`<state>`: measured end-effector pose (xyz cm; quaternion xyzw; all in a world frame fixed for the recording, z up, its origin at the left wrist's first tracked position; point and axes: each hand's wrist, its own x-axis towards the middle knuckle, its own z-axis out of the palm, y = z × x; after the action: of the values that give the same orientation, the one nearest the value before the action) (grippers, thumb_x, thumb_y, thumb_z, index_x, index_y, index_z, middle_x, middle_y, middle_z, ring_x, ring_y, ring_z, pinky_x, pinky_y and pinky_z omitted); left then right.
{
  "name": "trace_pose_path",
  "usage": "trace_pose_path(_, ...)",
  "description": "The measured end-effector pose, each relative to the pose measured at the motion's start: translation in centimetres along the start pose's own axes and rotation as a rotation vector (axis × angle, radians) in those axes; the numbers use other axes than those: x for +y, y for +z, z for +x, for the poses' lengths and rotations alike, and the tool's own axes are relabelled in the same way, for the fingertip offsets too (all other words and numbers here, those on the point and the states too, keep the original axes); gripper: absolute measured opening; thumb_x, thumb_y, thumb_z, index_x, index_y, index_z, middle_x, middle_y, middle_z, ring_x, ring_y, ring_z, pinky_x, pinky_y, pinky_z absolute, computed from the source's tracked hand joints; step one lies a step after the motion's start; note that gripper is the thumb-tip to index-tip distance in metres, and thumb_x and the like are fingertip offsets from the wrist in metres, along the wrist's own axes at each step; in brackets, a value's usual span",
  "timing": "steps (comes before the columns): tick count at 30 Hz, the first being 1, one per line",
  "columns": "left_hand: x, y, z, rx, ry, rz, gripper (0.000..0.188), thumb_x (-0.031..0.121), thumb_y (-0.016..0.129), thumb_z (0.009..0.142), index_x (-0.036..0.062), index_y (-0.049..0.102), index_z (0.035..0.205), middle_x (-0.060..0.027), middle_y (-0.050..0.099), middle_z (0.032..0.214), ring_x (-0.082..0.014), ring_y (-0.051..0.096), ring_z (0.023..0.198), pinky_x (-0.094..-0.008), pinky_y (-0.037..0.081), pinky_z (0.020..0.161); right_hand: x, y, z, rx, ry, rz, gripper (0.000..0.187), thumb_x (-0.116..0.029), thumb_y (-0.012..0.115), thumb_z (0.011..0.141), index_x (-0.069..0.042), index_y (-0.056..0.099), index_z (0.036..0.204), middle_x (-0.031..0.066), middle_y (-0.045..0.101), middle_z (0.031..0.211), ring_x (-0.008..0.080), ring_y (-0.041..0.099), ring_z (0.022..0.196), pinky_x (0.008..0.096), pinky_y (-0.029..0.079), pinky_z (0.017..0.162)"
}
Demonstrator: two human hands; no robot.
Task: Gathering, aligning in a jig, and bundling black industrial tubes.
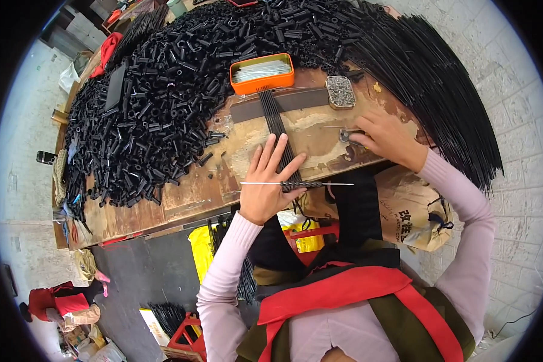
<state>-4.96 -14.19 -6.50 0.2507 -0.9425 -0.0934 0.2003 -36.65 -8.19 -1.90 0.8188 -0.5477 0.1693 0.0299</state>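
Note:
My left hand (264,184) lies with spread fingers across a narrow row of long black rods (273,117), fingertips on the rods. A thin silver metal rod (260,183) crosses the back of this hand near the thumb. A dark twisted section (308,183) of it shows to the right of the thumb. My right hand (385,140) is closed around small grey nippers (345,136) above the right part of the table. A fine, light wire seems to stick out left from its fingers; its far end is hard to make out.
An orange box (262,88) of thin white sticks and a clear tub (341,92) of small metal bits stand beyond my hands. A big heap of black tubes (157,114) covers the left table. Long black rods (446,90) lie at right. Another person (60,304) is at lower left.

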Motion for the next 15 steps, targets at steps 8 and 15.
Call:
trace_pose_path(8,0.3,0.4,-0.2,0.073,0.012,-0.035,0.074,0.033,0.085,0.067,0.0224,0.059,0.136,-0.0166,0.037,0.156,-0.0367,0.036,0.143,-0.0496,0.034,0.114,-2.3,3.8,5.8,-0.152,0.062,-0.176,0.020,-0.018,0.068,0.079,-0.002,0.059,0.088,0.0139,0.062,0.083,0.0308,0.065,0.080,0.0413,0.052,0.066)
trace_pose_path(15,0.0,0.1,-0.3,0.049,0.007,-0.002,0.073,0.038,0.083,0.070,0.0243,0.058,0.137,-0.0167,0.034,0.157,-0.0355,0.031,0.145,-0.0479,0.032,0.116,-1.3,4.6,7.8,-0.510,-0.107,-0.352,0.023,-0.015,0.066,0.072,0.000,0.064,0.090,0.0158,0.065,0.079,0.0323,0.067,0.070,0.0429,0.052,0.060)
